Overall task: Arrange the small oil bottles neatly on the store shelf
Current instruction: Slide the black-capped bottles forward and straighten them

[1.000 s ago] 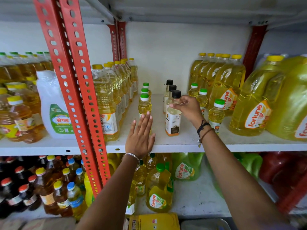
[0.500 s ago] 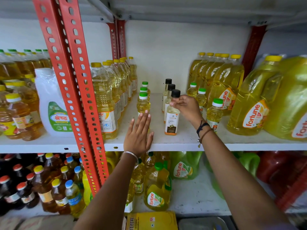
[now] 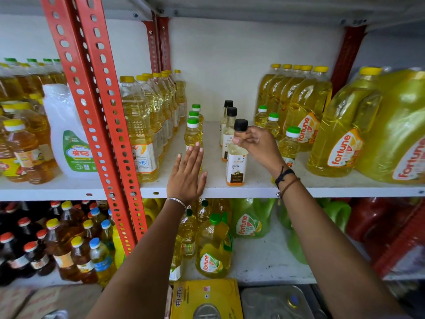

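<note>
On the white shelf [image 3: 253, 188], three small black-capped coconut oil bottles stand in a row front to back. My right hand [image 3: 259, 146] grips the neck of the front one [image 3: 236, 165], which stands upright near the shelf's front edge. To its left stands a row of three small green-capped yellow oil bottles [image 3: 193, 134]. My left hand [image 3: 187, 174] lies flat with fingers together, palm down in front of the nearest of them, fingertips touching its base. More small green-capped bottles [image 3: 290, 145] stand right of my right hand.
Tall yellow-capped oil bottles [image 3: 140, 134] line the left of the bay beside a red slotted upright [image 3: 101, 125]. Large Fortune jugs [image 3: 340, 139] fill the right. The lower shelf holds more bottles and jugs [image 3: 213, 249].
My right hand has shifted from the bottle's shoulder to its neck under the cap, and the bottle sits slightly nearer the front edge. My left hand stays put.
</note>
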Demonstrator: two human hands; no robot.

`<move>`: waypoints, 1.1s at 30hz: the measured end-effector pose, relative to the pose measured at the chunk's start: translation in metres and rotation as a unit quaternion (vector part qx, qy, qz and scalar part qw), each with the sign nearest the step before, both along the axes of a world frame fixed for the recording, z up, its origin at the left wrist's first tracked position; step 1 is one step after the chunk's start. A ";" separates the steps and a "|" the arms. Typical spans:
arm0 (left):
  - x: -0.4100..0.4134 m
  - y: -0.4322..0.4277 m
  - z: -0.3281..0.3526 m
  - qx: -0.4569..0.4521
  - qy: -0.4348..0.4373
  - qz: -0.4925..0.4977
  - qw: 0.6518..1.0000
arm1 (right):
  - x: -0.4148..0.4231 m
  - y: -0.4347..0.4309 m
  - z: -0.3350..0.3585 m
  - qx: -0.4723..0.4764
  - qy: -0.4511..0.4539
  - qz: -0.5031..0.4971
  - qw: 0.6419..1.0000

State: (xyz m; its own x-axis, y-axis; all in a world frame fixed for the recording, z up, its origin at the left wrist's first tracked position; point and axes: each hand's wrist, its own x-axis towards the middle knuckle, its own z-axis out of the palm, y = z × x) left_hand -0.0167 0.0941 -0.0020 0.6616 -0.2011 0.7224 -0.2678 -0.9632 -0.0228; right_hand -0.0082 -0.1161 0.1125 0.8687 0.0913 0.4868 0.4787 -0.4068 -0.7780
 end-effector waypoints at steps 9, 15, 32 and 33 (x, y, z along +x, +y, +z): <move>-0.001 0.000 0.000 -0.001 -0.003 0.003 1.000 | -0.001 -0.002 0.000 0.006 0.013 0.004 1.000; -0.012 0.006 0.012 -0.049 -0.044 -0.008 0.998 | -0.009 -0.001 -0.006 -0.007 0.023 -0.020 1.000; -0.005 0.088 0.060 0.008 -0.134 0.081 0.988 | -0.017 0.101 0.003 0.093 -0.014 -0.004 0.996; -0.004 0.088 0.060 0.008 -0.137 0.085 0.987 | -0.009 0.108 0.001 0.089 0.006 -0.006 0.996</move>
